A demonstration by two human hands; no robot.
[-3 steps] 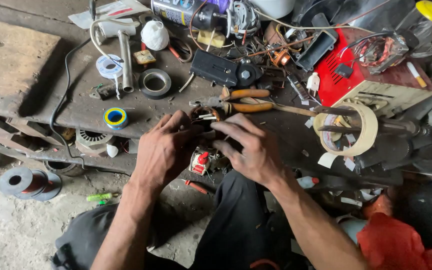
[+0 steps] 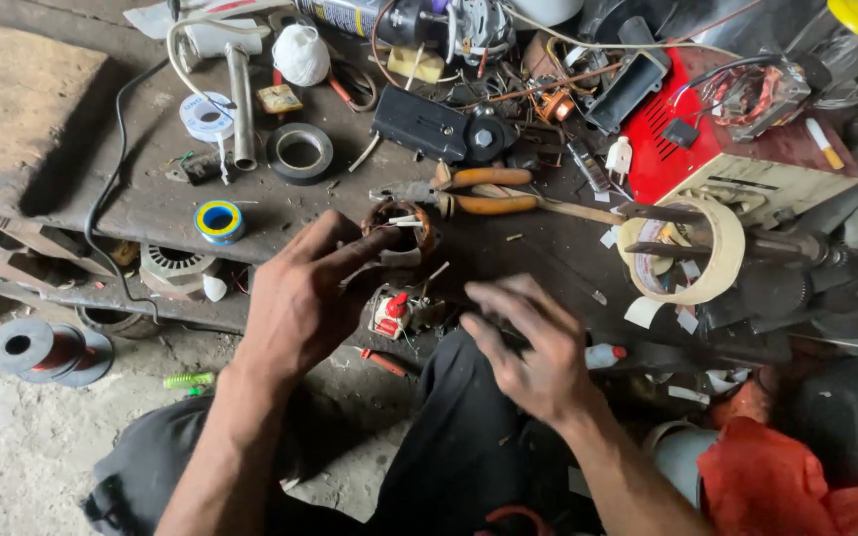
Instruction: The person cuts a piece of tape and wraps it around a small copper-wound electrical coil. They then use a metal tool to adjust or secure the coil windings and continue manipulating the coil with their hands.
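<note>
coil in my left hand, right hand hanging loose beside it

my left hand [image 2: 300, 298] is curled around a small copper-wound coil [image 2: 397, 226], fingers closed on its near side and thumb tucked underneath, so it sits just above the bench edge [image 2: 151, 213], between me and the orange-handled pliers [image 2: 484, 194]. the coil's opening faces roughly up toward the camera, and its ring lies straight ahead of my left fingertips. my right hand [image 2: 538, 347] is released, fingers spread and blurred, holding nothing, lower and to the right of the coil and clearly apart from it. the left hand is the nearer one by far. directly below the coil, between both hands, sits a small red-and-white switch part [image 2: 391, 313]. a roll of masking tape [image 2: 692, 248] hangs on a spindle off to the right, black tape [image 2: 300, 152] further back left.
</note>
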